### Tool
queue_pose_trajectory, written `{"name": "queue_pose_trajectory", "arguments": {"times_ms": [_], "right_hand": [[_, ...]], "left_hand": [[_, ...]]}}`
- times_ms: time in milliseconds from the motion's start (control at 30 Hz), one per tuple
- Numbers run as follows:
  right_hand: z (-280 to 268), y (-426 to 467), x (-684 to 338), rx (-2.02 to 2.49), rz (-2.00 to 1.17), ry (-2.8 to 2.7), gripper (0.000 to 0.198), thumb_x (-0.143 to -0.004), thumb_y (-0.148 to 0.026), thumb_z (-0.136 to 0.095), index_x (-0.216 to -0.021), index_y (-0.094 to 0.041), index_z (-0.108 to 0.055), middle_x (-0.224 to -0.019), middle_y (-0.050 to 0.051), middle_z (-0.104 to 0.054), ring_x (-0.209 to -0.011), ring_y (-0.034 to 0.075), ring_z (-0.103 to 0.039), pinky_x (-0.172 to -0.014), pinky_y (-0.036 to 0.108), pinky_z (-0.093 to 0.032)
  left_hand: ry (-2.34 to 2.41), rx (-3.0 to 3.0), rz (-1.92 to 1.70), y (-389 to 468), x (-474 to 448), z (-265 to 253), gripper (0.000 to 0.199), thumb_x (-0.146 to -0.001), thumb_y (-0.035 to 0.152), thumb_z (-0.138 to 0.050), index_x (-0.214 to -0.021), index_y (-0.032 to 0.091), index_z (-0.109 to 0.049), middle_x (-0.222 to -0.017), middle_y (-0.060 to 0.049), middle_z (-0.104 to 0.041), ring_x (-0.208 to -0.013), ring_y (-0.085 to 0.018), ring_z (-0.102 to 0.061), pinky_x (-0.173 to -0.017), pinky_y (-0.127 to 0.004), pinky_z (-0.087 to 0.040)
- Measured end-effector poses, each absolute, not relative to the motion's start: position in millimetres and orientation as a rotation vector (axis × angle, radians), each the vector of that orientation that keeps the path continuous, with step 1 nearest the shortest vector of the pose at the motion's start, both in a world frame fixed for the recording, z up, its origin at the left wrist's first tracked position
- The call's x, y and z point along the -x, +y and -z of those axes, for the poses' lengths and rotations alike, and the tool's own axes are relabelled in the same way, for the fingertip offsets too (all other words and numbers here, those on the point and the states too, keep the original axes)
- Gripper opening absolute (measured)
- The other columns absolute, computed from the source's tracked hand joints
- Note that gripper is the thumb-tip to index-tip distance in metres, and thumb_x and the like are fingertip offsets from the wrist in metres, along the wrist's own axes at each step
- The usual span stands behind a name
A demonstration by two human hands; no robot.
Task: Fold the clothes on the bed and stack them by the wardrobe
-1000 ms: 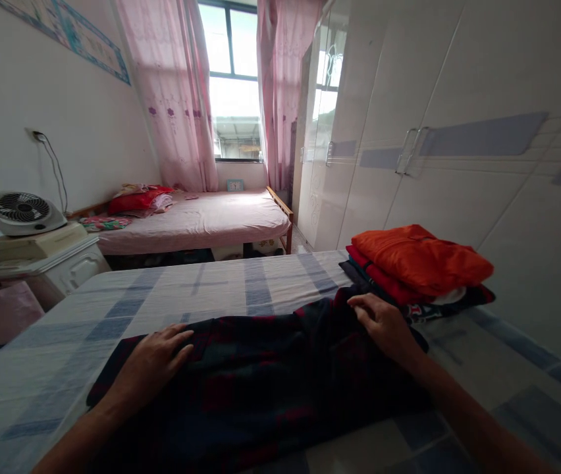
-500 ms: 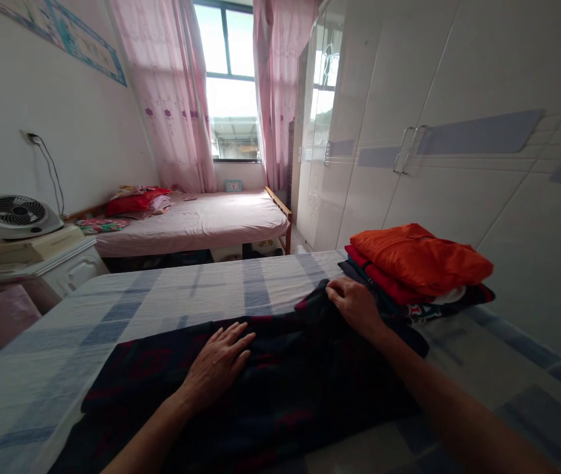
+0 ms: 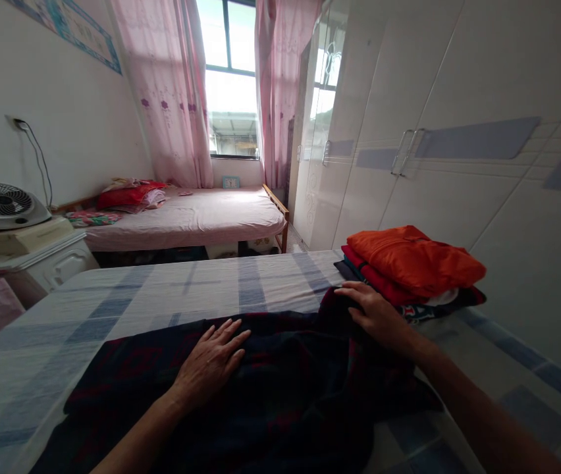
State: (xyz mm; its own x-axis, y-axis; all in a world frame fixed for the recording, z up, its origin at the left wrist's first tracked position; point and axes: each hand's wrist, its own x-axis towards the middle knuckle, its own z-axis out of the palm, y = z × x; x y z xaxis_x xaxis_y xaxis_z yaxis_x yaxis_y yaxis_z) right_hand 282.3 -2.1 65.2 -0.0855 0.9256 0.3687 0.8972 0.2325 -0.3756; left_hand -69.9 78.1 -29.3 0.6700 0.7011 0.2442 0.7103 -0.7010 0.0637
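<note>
A dark navy plaid garment [image 3: 280, 395] with dull red lines lies spread over the bed, its exact kind hard to tell in the low light. My left hand [image 3: 211, 359] rests flat on its middle, fingers spread. At the garment's right end, a fold with a dark red edge [image 3: 328, 304] stands up from the sheet. My right hand [image 3: 382, 319] touches this fold, with fingers stretched out and the thumb apart. Just beyond that hand sits a stack of folded clothes, with an orange jacket [image 3: 413, 257] on top and red clothing [image 3: 376, 270] under it.
The bed carries a white and blue checked sheet [image 3: 132, 289]. White wardrobe doors [image 3: 438, 79] rise along the right side. A fan [image 3: 6, 204] stands on a white cabinet [image 3: 66, 263] at left. Behind is a second bed [image 3: 221, 210] with pink bedding, below a window [image 3: 234, 99].
My right hand has loosened from a pinch to stretched fingers and moved slightly right. The fold there has turned up. My left hand stays flat on the cloth.
</note>
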Motion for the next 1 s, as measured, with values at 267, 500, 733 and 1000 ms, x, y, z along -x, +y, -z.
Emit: {"name": "queue_pose_trajectory", "arguments": {"times_ms": [267,500,733,1000], "right_hand": [[-47,64,-311,1.923,0.037,-2.125,0.018,-0.083,-0.027,-0.053,-0.092,-0.022,-0.067,-0.112,0.006,-0.064,-0.112,0.021,-0.053,-0.093,0.034,-0.039],[-24,103,-310,2.195,0.143,-1.935,0.024,-0.091,-0.034,-0.043,-0.092,-0.019,-0.063,-0.096,0.008,-0.067,-0.088,0.019,-0.061,-0.073,0.027,-0.04],[-24,93,-295,2.193,0.294,-2.034,0.018,-0.089,-0.019,-0.045,-0.095,-0.015,-0.062,-0.106,0.014,-0.062,-0.101,0.024,-0.055,-0.082,0.034,-0.037],[-17,46,-305,1.925,0.258,-2.226,0.02,-0.089,-0.027,-0.043,-0.085,-0.02,-0.061,-0.096,0.005,-0.064,-0.097,0.02,-0.056,-0.084,0.031,-0.035]], "left_hand": [[-1.176,2.819,0.363,78,71,28,0.043,-0.094,0.043,-0.033,-0.137,0.037,-0.039,-0.147,-0.001,-0.038,-0.135,-0.021,-0.034,-0.109,-0.046,-0.031],[-1.264,2.742,0.382,78,70,31,0.05,-0.092,0.049,-0.036,-0.14,0.036,-0.033,-0.148,-0.004,-0.034,-0.135,-0.027,-0.033,-0.107,-0.053,-0.03],[-1.28,2.758,0.409,73,66,17,0.047,-0.091,0.049,-0.037,-0.133,0.03,-0.048,-0.143,-0.005,-0.043,-0.131,-0.027,-0.04,-0.106,-0.049,-0.035],[-1.624,2.598,0.246,95,144,6,0.044,-0.093,0.039,-0.033,-0.13,0.028,-0.052,-0.145,-0.005,-0.04,-0.135,-0.029,-0.034,-0.106,-0.052,-0.03]]}}
